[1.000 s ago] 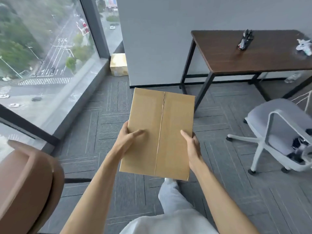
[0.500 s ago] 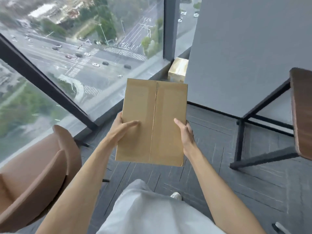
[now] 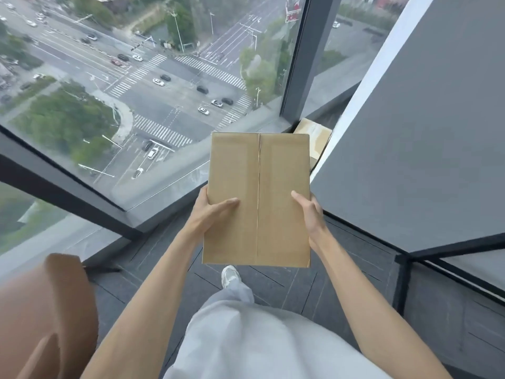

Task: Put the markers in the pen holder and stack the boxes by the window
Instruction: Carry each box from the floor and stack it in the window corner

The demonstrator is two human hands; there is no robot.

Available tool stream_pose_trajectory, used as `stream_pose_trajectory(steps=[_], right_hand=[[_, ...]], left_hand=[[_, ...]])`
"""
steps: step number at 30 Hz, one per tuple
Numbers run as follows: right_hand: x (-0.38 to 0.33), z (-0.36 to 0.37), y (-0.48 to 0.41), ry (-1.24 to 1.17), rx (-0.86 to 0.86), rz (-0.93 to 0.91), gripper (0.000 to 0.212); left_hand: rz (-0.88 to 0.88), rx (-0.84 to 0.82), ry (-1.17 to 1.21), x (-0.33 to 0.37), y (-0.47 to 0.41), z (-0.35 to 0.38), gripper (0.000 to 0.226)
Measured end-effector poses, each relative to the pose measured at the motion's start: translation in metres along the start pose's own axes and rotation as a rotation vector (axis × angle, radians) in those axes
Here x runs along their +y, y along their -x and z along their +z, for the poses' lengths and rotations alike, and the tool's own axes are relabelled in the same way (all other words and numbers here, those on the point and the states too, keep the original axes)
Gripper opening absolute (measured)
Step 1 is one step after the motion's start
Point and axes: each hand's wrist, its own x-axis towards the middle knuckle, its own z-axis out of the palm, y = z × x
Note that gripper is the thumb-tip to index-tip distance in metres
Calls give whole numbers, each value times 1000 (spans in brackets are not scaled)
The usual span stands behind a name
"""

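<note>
No legible text anywhere.

Soft daylight on my feed, strong wide-angle bend, light motion smear.

My light comes through the window (image 3: 153, 86) in the upper left of the frame: flat and overcast, with no hard shadows, and a pale hazy reflection lies across the lower panes. The cardboard box (image 3: 257, 199) at centre is evenly lit and the sharpest thing I see, its seam crisp. The grey wall (image 3: 426, 138) on the right reads dull and matte. Straight frame lines splay and lean toward the edges. The brown chair (image 3: 46, 318) at lower left and the pale trousers (image 3: 262, 343) at the bottom are soft and smeared.
</note>
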Motion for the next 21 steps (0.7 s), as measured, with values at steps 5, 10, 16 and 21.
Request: stream_pose_trajectory(steps=[5, 10, 16, 21], right_hand=[[-49, 8, -76, -61, 74, 47, 97], [-91, 5, -150, -176, 164, 50, 47], [-123, -8, -277, -195, 223, 81, 49], [-139, -31, -388, -195, 264, 195, 60]], left_hand=[[-25, -120, -70, 62, -100, 13, 81], [-27, -258, -177, 116, -203, 45, 83], [-83, -302, -237, 158, -332, 98, 74], [-116, -367, -312, 178, -451, 151, 75]])
